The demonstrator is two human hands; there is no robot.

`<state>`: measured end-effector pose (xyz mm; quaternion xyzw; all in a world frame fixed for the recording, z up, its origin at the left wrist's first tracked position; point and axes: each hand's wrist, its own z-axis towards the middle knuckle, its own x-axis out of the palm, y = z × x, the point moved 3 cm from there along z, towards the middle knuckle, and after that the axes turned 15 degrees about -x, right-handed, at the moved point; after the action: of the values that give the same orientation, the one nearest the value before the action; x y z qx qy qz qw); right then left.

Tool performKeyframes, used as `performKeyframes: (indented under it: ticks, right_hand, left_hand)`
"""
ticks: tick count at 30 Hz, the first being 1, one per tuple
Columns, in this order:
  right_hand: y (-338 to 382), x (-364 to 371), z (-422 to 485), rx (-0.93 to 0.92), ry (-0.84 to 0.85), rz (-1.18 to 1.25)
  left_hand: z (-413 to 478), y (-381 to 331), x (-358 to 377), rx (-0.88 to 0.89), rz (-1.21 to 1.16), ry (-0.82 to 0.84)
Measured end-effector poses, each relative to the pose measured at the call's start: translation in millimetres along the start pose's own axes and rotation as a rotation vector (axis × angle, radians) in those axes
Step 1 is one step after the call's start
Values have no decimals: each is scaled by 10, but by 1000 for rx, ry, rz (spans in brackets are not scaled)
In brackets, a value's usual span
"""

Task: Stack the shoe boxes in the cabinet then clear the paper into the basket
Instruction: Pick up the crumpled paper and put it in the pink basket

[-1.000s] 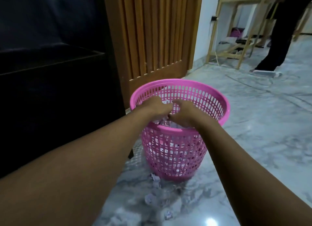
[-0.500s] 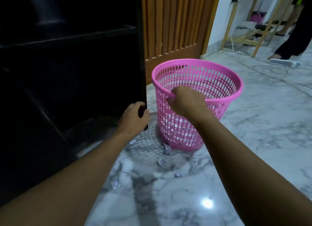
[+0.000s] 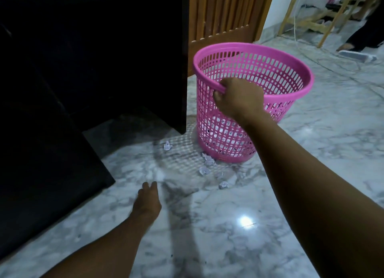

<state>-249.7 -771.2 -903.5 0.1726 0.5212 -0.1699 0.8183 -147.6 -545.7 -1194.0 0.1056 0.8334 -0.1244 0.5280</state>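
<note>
Pink basket (image 3: pixel 289 95) stands on the marble floor (image 3: pixel 228 236), just beside the front corner of the dark cabinet (image 3: pixel 104 59). It looks slightly tilted, though the wide lens may account for that.

Right hand (image 3: pixel 239 97) grips the basket's near rim, fingers curled over the top edge, thumb side towards the cabinet. The arm reaches in from the lower right.

Left hand (image 3: pixel 148 201) is well apart from the basket, nearer the person and low over the floor close to the cabinet's open door edge. Its fingers are stretched forward and hold nothing. Blur makes it hard to say whether the fingertips touch the floor.

Paper: several crumpled white scraps lie loose on the floor between the two hands.
- one scrap (image 3: pixel 168 146) just off the cabinet's front corner
- a pair (image 3: pixel 208 160) against the basket's base, with another (image 3: pixel 204 170) just in front
- one more (image 3: pixel 223 185) nearer the person

All of them sit closer to the basket than to the left hand. White shows through the basket's lower mesh.

The cabinet interior is too dark to make out. A slatted wooden door (image 3: pixel 224 12) stands behind the basket. Another person's legs (image 3: pixel 365 28) are at the far right.
</note>
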Motion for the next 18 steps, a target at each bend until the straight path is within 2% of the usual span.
performKeyframes:
  ticks: [4,10,15,18]
  right_hand:
    - [-15,28,-2,0,-27,-27]
    - [-93,89,13,-21,-46,-47]
    - [-116,128,-4,-52,-90,-63]
    - [-127,139,-3,-53,-111,-76]
  left_hand:
    - [115,-173,-54,67,-247,59]
    - [476,-738,-715,113,-704,-43]
    - [981,-963,-740,52,-690,55]
    - [1177,-978,-633,-10,-696,45]
